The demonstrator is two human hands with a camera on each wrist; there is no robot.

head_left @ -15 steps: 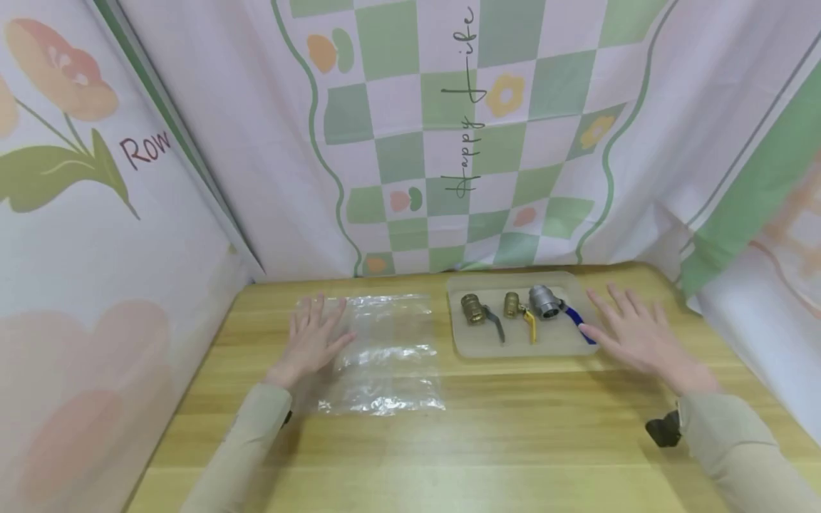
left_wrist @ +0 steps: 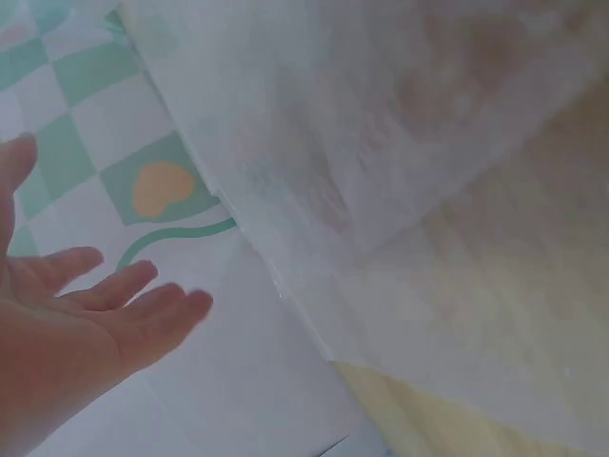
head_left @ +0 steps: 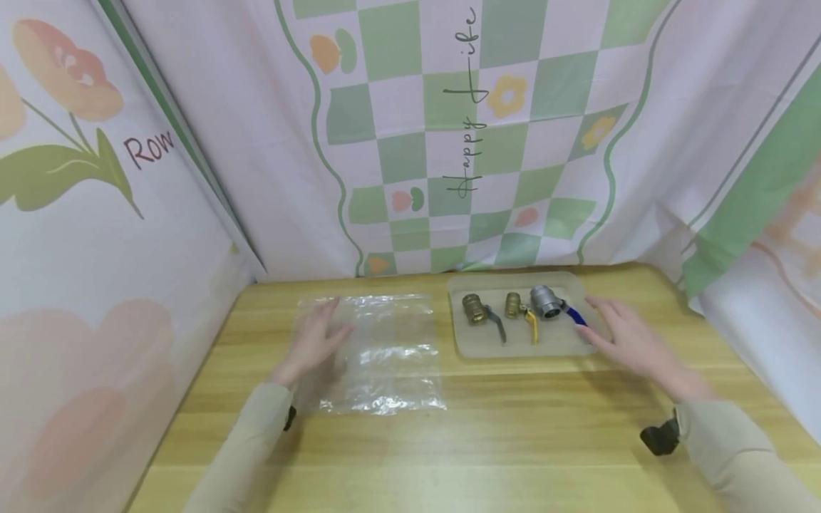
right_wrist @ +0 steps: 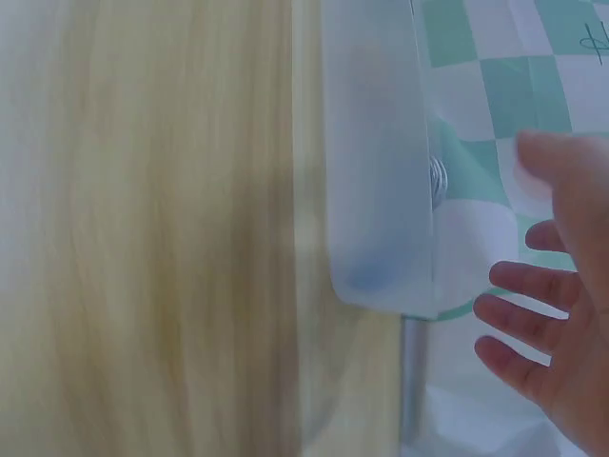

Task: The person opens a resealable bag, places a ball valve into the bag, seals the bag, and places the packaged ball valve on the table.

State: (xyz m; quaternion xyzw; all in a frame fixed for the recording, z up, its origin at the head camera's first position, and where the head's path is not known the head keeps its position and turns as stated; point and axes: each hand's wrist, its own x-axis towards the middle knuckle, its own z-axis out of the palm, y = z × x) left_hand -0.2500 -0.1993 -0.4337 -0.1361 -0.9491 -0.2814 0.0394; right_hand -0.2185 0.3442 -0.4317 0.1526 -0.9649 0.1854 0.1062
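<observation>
My left hand (head_left: 311, 348) hovers over the left side of a clear plastic bag (head_left: 388, 360) lying flat. In the left wrist view its fingers (left_wrist: 157, 305) are loosely bent and hold nothing, apart from the bag. My right hand (head_left: 638, 349) is at the right end of a translucent plastic tray (head_left: 465, 348), thumb near the blue lever. The right wrist view shows its fingers (right_wrist: 533, 281) spread and holding nothing. Inside the tray are a brass ball valve with a grey lever (head_left: 474, 309), a smaller yellow-levered one (head_left: 513, 306) and a silver blue-levered one (head_left: 545, 303).
Everything lies on a wooden table (head_left: 410, 456). A patterned curtain (head_left: 442, 142) hangs behind its back edge, with a floral cloth (head_left: 83, 285) on the left and another (head_left: 757, 285) on the right.
Both hands have turned from flat, spread palms-down to a more sideways pose, with fingers closer together and slightly bent. The bag, tray and valves have stayed in place.
</observation>
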